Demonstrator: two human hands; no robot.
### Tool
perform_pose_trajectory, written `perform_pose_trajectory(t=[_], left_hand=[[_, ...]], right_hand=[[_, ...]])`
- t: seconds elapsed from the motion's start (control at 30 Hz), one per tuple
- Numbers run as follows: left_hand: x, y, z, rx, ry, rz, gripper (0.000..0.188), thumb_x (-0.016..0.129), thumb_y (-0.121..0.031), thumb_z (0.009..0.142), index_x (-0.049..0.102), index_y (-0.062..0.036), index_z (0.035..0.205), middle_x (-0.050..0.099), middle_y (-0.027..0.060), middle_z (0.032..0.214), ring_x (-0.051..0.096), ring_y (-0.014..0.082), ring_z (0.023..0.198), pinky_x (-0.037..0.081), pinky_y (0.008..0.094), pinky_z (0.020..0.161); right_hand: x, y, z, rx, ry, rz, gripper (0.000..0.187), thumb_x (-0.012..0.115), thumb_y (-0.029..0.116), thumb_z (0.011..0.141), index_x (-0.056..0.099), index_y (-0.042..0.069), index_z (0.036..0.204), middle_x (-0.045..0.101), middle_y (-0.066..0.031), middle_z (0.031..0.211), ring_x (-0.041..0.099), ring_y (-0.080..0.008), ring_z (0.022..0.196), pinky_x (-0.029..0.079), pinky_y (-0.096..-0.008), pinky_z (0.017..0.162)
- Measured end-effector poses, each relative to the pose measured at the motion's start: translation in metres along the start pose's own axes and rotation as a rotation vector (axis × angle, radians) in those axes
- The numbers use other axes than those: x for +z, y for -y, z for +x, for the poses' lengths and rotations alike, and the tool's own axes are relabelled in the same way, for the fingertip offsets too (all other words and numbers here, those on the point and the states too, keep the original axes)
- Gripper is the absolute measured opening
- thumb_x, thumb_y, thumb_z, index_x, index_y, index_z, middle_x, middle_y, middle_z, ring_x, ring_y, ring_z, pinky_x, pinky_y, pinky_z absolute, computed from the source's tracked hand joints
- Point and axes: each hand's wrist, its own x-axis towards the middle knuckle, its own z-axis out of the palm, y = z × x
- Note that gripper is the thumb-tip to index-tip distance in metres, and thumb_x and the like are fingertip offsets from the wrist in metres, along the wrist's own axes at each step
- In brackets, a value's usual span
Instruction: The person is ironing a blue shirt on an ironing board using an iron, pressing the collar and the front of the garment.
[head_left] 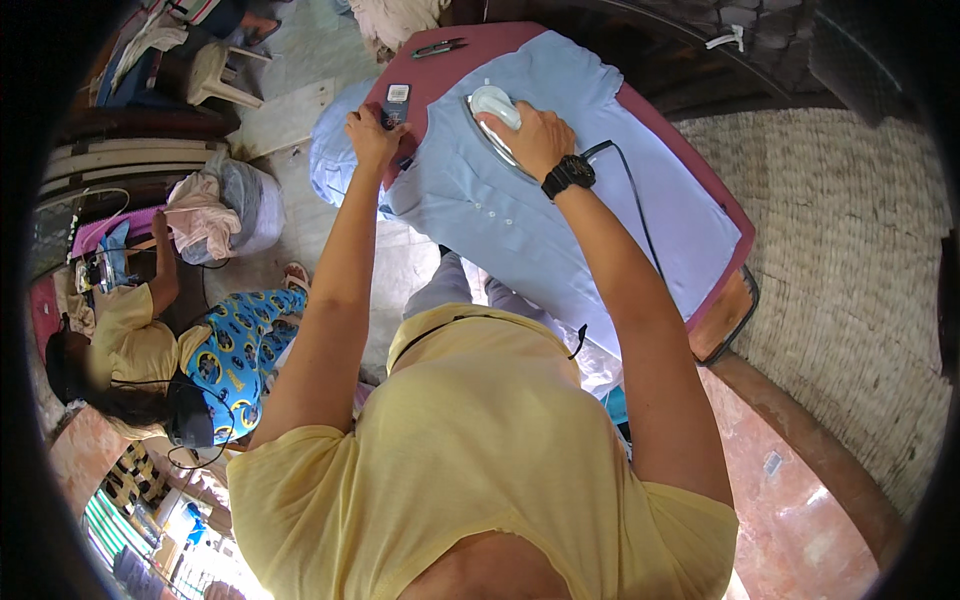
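Note:
A light blue buttoned garment [500,190] lies spread over a maroon-covered ironing board [410,62]. My right hand [533,140], with a black watch on the wrist, is wrapped round the handle of a clothes iron [492,103], whose soleplate rests on the cloth. At the board's left edge my left hand [374,140] has its fingers apart. It is beside a small dark handheld device [395,106] with a pale screen, and its fingertips are close to or touching it. The garment's bunched part [338,150] hangs over the left edge.
From the iron a dark cord [640,205] runs down across the garment. A small dark tool [438,47] lies at the board's far end. To the left, another person [140,330] sits by a cloth-filled bag [255,215]. A pale plastic stool [222,75] stands far left.

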Motion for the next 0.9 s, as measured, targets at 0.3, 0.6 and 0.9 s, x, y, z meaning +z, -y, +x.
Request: perform_pose_trajectory(t=[0.3, 0.6, 0.9], left_hand=[[-0.024, 0.005, -0.006, -0.238, 0.163, -0.737, 0.037, 0.081, -0.027, 0.079, 0.064, -0.0026, 0.102, 0.065, 0.0025, 0.083, 0.056, 0.0134, 0.066, 0.046, 0.028, 0.062], [-0.069, -0.048, -0.161, 0.471, 0.281, -0.439, 0.039, 0.054, 0.014, 0.071, 0.06, -0.0017, 0.107, 0.053, 0.0176, 0.107, 0.051, 0.0376, 0.106, 0.041, 0.0425, 0.096], [-0.049, -0.055, -0.115, 0.229, 0.051, -0.371, 0.041, 0.048, 0.015, 0.073, 0.056, 0.0, 0.11, 0.052, 0.0196, 0.106, 0.052, 0.0401, 0.101, 0.044, 0.0432, 0.091]], right_hand=[[0.003, 0.013, 0.025, -0.016, 0.077, 0.039, 0.076, 0.053, 0.077, 0.08, 0.071, 0.005, 0.098, 0.07, -0.0243, 0.086, 0.068, -0.0406, 0.084, 0.053, -0.0497, 0.073], [-0.006, 0.01, 0.024, -0.016, 0.142, 0.027, 0.072, 0.055, 0.075, 0.08, 0.072, 0.006, 0.096, 0.07, -0.0226, 0.085, 0.068, -0.0411, 0.084, 0.054, -0.0487, 0.072], [-0.015, 0.003, -0.015, -0.129, 0.159, 0.053, 0.063, 0.061, 0.068, 0.079, 0.073, 0.009, 0.097, 0.072, -0.0181, 0.086, 0.069, -0.0378, 0.082, 0.054, -0.0489, 0.074]])
